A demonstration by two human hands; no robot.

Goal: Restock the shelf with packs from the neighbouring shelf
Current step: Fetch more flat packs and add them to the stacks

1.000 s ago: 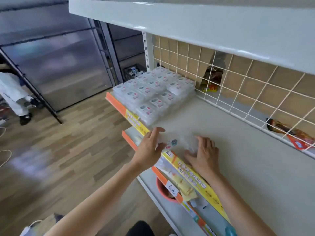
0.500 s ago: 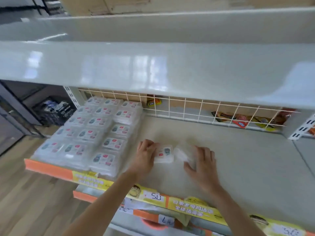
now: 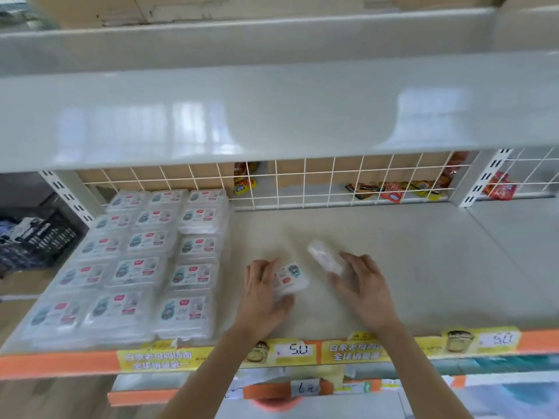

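Two hands work over the grey shelf (image 3: 423, 267). The left hand (image 3: 263, 294) holds a labelled clear pack (image 3: 289, 278); its grip is partly closed, fingers curled over the pack's left edge and thumb below it, the pack lying flat on the shelf. Just right of that grip, a second clear pack (image 3: 325, 258) stands tilted on its edge. The right hand (image 3: 363, 285) has its fingers spread and only slightly bent, fingertips (image 3: 335, 278) at the near end of this pack; whether they actually touch it cannot be told from the blurred frame. Left of both grips, stacked packs (image 3: 145, 261) fill the shelf in three rows. A white wire grid (image 3: 317, 182) lies beyond the hands, price strip (image 3: 290, 352) below the wrists.
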